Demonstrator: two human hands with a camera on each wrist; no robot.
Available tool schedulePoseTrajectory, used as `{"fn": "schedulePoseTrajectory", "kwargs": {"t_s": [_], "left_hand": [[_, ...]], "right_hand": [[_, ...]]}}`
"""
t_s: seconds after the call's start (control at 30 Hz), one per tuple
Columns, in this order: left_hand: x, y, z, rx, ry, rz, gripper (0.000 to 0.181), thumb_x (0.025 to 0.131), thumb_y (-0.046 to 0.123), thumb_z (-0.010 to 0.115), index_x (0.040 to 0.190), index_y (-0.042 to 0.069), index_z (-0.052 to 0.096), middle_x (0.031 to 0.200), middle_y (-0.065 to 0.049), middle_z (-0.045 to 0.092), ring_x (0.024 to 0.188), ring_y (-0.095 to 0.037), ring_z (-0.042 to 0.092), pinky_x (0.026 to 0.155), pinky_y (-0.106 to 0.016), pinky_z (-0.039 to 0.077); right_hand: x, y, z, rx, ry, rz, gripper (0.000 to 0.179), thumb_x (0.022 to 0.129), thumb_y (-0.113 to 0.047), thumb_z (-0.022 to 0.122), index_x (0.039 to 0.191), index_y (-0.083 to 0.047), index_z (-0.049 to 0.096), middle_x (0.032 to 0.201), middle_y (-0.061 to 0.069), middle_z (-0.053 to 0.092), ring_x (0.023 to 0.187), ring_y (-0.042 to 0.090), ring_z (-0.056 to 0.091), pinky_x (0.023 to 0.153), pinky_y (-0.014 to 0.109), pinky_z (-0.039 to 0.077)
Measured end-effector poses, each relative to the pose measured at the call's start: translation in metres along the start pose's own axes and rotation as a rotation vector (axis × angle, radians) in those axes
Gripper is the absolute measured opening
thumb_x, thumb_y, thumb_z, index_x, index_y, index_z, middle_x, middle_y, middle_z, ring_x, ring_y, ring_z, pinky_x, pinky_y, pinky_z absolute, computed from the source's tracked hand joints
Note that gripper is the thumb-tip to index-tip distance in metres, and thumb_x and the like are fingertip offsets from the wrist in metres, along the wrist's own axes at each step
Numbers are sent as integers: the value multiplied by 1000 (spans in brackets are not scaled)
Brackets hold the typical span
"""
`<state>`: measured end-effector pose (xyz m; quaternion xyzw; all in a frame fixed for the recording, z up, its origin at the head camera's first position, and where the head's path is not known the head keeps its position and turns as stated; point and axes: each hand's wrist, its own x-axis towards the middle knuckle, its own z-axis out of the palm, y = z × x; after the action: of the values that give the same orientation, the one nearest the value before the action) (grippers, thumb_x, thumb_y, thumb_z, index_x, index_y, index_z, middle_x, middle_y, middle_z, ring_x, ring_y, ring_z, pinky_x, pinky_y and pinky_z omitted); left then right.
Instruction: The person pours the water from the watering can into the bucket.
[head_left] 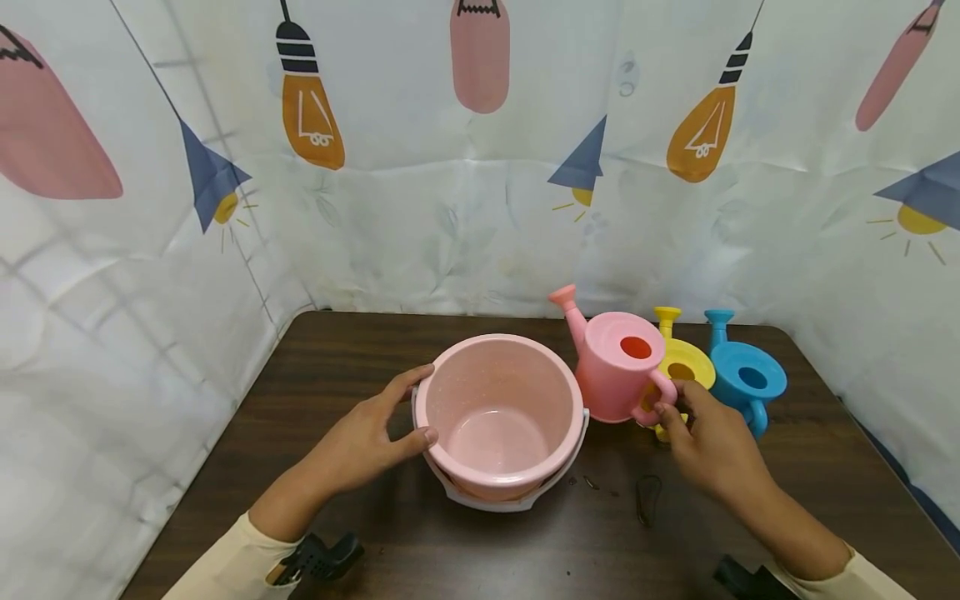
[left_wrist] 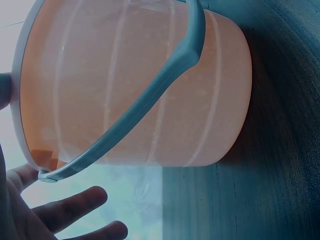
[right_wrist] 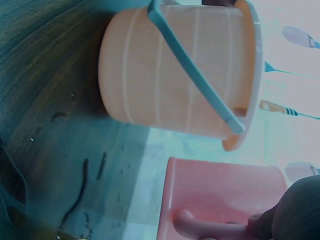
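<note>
A pale pink bucket [head_left: 495, 417] stands upright on the table, its white handle [head_left: 528, 498] hanging down at the front. At its left rim, my left hand [head_left: 367, 437] touches with thumb and index finger; the other fingers [left_wrist: 75, 205] spread straight beside the bucket in the left wrist view. My right hand [head_left: 712, 437] grips the handle of a pink watering can [head_left: 611, 379], just right of the bucket. In the right wrist view, the can's base sits higher than the bucket's. Behind it are a yellow watering can [head_left: 697, 364] and a blue watering can [head_left: 753, 371].
The dark wooden table [head_left: 465, 558] has a thin dark loop [head_left: 647, 500] and small dark bits [head_left: 591, 483] near its front right. A patterned white curtain [head_left: 420, 208] hangs behind and at both sides. The yellow and blue cans are close together at the right.
</note>
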<state>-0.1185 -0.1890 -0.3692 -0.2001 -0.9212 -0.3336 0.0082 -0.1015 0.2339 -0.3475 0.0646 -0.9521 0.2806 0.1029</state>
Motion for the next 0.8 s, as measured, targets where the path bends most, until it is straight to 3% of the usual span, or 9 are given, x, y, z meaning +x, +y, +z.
{"fn": "schedulePoseTrajectory", "kwargs": {"t_s": [0.2, 0.3, 0.53, 0.63, 0.8], "left_hand": [[-1, 0, 0, 10, 6, -1, 78, 92, 55, 69, 158, 38, 30, 139, -10, 60, 129, -31, 57, 95, -60, 46], [-1, 0, -1, 15, 9, 3, 78, 92, 54, 69, 158, 37, 30, 138, -10, 61, 129, -32, 57, 95, -60, 46], [0, 1, -1, 10, 1, -15, 79, 92, 56, 69, 158, 38, 30, 139, -12, 60, 129, -33, 57, 95, -61, 46], [0, 2, -1, 14, 0, -20, 79, 92, 56, 69, 158, 37, 31, 139, -12, 60, 128, -34, 57, 95, -61, 46], [0, 2, -1, 18, 4, -12, 79, 91, 56, 69, 158, 37, 31, 139, -12, 60, 128, -33, 57, 95, -61, 46]], "right_hand": [[-2, -1, -10, 11, -6, -3, 36, 105, -18, 60, 131, 6, 54, 88, 11, 66, 60, 19, 51, 49, 32, 45], [-3, -1, -14, 1, -11, -2, 38, 105, -19, 60, 132, 7, 53, 82, 9, 62, 57, 19, 50, 48, 31, 44], [-6, 2, -26, -9, 16, -35, 35, 104, -16, 61, 131, 6, 55, 93, 11, 68, 65, 19, 53, 51, 31, 43], [-7, 4, -30, -32, 25, -40, 37, 103, -17, 62, 131, 6, 54, 85, 9, 64, 62, 19, 50, 49, 30, 41], [-9, 5, -37, -40, 35, -60, 36, 103, -16, 62, 132, 5, 55, 90, 11, 67, 62, 17, 48, 50, 29, 38]]}}
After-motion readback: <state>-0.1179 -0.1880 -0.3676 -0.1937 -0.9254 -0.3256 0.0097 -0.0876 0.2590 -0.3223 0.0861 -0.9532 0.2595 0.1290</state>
